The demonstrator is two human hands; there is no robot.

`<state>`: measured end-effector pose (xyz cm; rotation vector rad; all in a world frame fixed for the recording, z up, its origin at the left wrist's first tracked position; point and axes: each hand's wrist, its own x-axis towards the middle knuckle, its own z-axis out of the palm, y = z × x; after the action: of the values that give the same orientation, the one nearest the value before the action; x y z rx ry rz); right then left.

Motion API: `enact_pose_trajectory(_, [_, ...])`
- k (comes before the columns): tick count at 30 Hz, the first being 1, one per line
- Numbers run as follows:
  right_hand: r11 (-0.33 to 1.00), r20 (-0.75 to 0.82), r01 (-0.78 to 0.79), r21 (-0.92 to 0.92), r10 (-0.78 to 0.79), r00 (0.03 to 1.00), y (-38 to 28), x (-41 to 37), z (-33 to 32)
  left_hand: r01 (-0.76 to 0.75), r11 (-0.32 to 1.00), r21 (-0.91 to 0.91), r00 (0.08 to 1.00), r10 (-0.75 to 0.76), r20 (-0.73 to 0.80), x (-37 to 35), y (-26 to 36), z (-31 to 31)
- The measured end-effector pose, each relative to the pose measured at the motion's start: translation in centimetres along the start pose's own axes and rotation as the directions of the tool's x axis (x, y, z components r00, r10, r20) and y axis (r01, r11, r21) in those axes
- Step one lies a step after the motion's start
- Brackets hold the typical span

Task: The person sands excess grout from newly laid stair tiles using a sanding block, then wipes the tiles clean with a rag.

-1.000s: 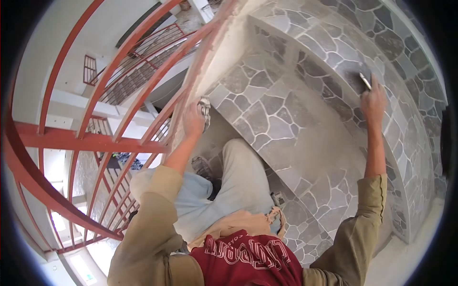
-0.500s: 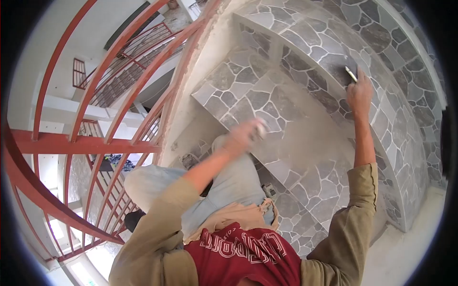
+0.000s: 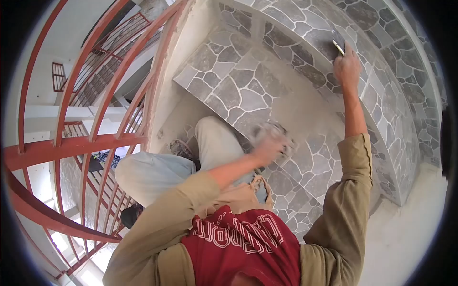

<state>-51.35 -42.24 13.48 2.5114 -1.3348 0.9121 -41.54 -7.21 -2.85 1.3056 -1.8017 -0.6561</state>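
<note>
1. Looking down through the head camera, I see the right fingers (image 3: 344,53) clenched round the handle of a small scraper (image 3: 338,44), its flat blade pointing to 11 o'clock and lying against the stone.
2. The right hand (image 3: 348,69) is stretched far out at 1 o'clock in my view, at the edge of the upper step (image 3: 305,33).
3. The left fingers (image 3: 282,144) are closed on a pale wad (image 3: 275,129); it is blurred, so I cannot tell whether it is cloth or sponge.
4. The left hand (image 3: 267,145) sits near the middle of the view and presses the wad onto the lower step (image 3: 229,88), where a dusty grey smear covers the stones.
5. Both hands are well apart, the scraper at 1 o'clock from the wad.
6. Both forearms are bare below rolled olive sleeves (image 3: 350,190).
7. A bent knee in light trousers (image 3: 212,136) lies just at 9 o'clock from the left hand, with a shoe (image 3: 179,148) beyond it.
8. A red railing (image 3: 71,145) curves along the 9 o'clock side, and pale floor (image 3: 410,229) lies at 4 o'clock.
</note>
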Motion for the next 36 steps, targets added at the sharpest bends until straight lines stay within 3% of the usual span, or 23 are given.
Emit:
enact_pose_trajectory(3, [1.0,0.008,0.021,0.021,-0.021,1.0,0.6,-0.1,0.0,0.203,0.927,-0.317,0.979,-0.185,0.085,3.3,4.7,1.8])
enact_pose_trajectory(5, [0.994,-0.058,0.11,0.027,-0.108,0.992,1.5,-0.4,0.8,0.094,0.981,-0.171,0.966,-0.132,-0.223,4.7,5.3,-3.2])
enact_pose_trajectory(7, [0.997,-0.061,0.075,0.001,-0.075,0.995,1.4,-0.2,1.1,0.296,0.954,0.04,0.917,-0.272,-0.291,3.6,1.6,-10.4])
enact_pose_trajectory(8, [0.998,-0.047,0.06,-0.009,-0.06,0.997,1.2,-0.3,1.1,0.324,0.91,0.257,0.894,-0.206,-0.399,2.7,-1.8,-13.9])
enact_pose_trajectory(9, [0.996,-0.061,0.085,-0.009,-0.085,0.994,0.9,-0.3,0.9,0.549,0.831,0.094,0.772,-0.46,-0.439,1.1,-5.2,-16.9])
enact_pose_trajectory(10, [0.993,-0.076,0.115,-0.009,-0.116,0.99,1.0,-0.3,0.7,0.443,0.762,0.473,0.796,-0.092,-0.599,-0.6,-10.1,-19.2])
enact_pose_trajectory(12, [0.995,-0.098,0.069,-0.072,-0.076,0.992,1.6,-0.7,1.7,0.565,0.559,0.607,0.82,-0.299,-0.489,-6.6,-19.5,-18.8])
enact_pose_trajectory(14, [0.993,-0.14,0.028,-0.117,-0.044,0.989,2.0,-0.7,2.7,0.764,0.631,0.133,0.608,-0.635,-0.476,-3.6,-11.1,-13.0])
enact_pose_trajectory(15, [0.993,-0.082,0.012,-0.116,-0.022,0.996,2.4,-0.8,2.8,0.667,0.678,0.308,0.729,-0.508,-0.459,-4.0,-10.6,-7.8])
enact_pose_trajectory(16, [0.993,-0.024,-0.001,-0.115,-0.002,1.0,2.6,-0.6,2.8,0.343,0.821,0.457,0.933,-0.24,-0.268,-2.7,-6.5,-4.3])
enact_pose_trajectory(17, [0.994,-0.024,0.003,-0.111,-0.006,1.0,2.2,-0.6,2.3,0.066,0.898,0.434,0.991,-0.01,-0.13,-2.4,-4.4,1.5])
enact_pose_trajectory(18, [0.997,0.011,-0.013,-0.077,0.014,1.0,1.3,-0.7,1.2,0.003,0.995,-0.104,0.971,0.022,0.239,0.2,0.2,3.2])
enact_pose_trajectory(19, [0.999,0.03,-0.026,-0.045,0.028,0.999,0.5,-0.1,0.2,0.301,0.949,-0.092,0.815,-0.206,0.542,3.6,5.8,4.5])
enact_pose_trajectory(20, [0.999,0.004,-0.012,-0.038,0.012,1.0,0.4,0.2,0.0,0.241,0.952,-0.188,0.937,-0.178,0.302,3.7,7.1,7.3])
enact_pose_trajectory(21, [0.999,-0.016,-0.018,-0.027,0.017,1.0,1.0,-0.3,0.5,0.231,0.957,-0.175,0.944,-0.177,0.278,4.1,8.0,6.5])
enact_pose_trajectory(23, [1.0,-0.032,0.008,-0.001,-0.008,0.999,1.4,-0.1,0.8,0.287,0.872,-0.396,0.949,-0.314,-0.003,6.7,10.4,2.8])
enact_pose_trajectory(25, [0.998,-0.036,0.05,0.035,-0.049,0.998,0.9,-0.3,0.8,0.146,0.886,-0.439,0.91,-0.294,-0.291,7.6,8.8,-4.9])
enact_pose_trajectory(26, [1.0,-0.018,0.016,0.015,-0.016,1.0,1.0,-0.2,0.7,0.359,0.883,-0.302,0.878,-0.429,-0.212,7.0,7.4,-9.7])
enact_pose_trajectory(28, [1.0,-0.011,-0.013,-0.001,0.013,1.0,0.5,-0.1,0.5,0.234,0.972,-0.035,0.829,-0.218,-0.515,5.6,1.5,-16.7])
enact_pose_trajectory(30, [0.999,0.008,-0.012,-0.032,0.012,1.0,0.3,-0.1,0.1,0.464,0.864,0.195,0.738,-0.255,-0.625,3.9,-0.5,-24.3])
enact_pose_trajectory(33, [0.999,0.008,-0.005,-0.046,0.006,1.0,0.3,-0.3,0.1,0.493,0.735,0.466,0.693,-0.009,-0.721,0.1,-7.2,-28.8])
enact_pose_trajectory(35, [0.999,0.021,-0.028,-0.044,0.029,0.999,0.2,-0.2,-0.1,0.711,0.493,0.501,0.675,-0.278,-0.684,-2.2,-13.3,-28.1])
enact_pose_trajectory(36, [0.999,0.013,-0.025,-0.04,0.025,1.0,0.2,-0.3,0.0,0.706,0.497,0.504,0.678,-0.269,-0.684,-3.1,-15.6,-26.3])
